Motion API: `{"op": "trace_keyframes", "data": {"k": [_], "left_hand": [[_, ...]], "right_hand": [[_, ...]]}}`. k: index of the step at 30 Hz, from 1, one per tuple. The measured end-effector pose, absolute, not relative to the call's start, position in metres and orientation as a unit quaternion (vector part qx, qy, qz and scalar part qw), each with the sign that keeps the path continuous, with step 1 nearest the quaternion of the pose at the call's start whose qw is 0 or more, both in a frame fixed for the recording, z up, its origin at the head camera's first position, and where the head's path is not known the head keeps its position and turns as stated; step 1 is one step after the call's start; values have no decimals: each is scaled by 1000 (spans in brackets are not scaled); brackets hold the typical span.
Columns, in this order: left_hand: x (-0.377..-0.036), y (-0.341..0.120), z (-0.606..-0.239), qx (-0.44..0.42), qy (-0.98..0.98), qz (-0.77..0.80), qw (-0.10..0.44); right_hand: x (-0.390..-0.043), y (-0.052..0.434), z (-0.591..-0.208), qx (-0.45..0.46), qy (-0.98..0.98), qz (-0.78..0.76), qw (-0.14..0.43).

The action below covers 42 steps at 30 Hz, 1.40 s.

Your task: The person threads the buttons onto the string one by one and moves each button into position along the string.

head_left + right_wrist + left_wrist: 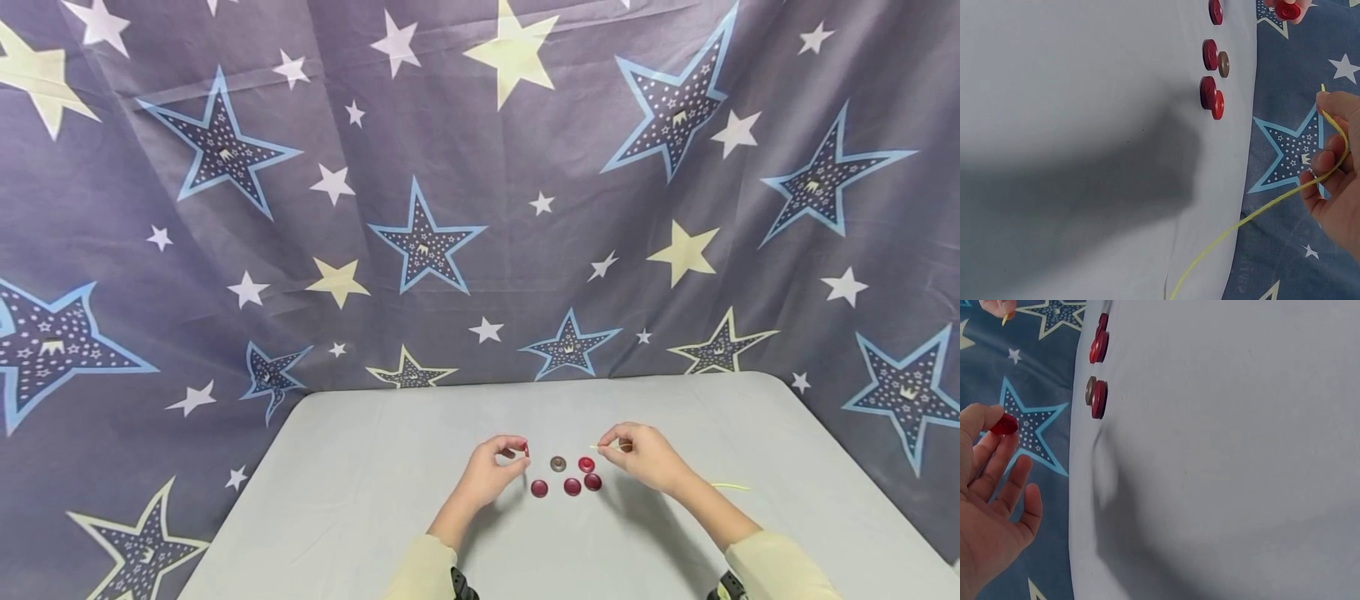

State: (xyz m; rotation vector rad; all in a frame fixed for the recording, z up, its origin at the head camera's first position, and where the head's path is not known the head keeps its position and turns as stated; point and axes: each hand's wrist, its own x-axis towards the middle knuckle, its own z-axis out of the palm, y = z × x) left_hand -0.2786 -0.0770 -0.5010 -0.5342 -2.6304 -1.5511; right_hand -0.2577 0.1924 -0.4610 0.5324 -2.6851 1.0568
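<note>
Left hand, head view: the left hand (487,473) has its fingers pinching a red button (527,450) above the table (360,467).
Right hand, head view: the right hand (647,455) has its fingers pinching a yellow string (731,487).
Other buttons, head view: a brown button (558,464), a bright red button (587,465) near the right fingers, and three dark red buttons (572,487) lie between both hands' fingers.
Left fingers, left wrist view: thumb and fingertip squeeze the red button; the other fingers bend loosely.
String, right wrist view: its tip pokes past the right fingertips; the rest runs over the other fingers.
</note>
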Motion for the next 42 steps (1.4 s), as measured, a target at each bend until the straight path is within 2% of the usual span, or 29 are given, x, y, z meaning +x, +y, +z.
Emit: {"op": "trace_keyframes", "data": {"k": [42], "left_hand": [[-275, -67, -507, -184, -808, -560, -19]], "right_hand": [[-257, 167, -463, 214, -895, 385, 64]]}}
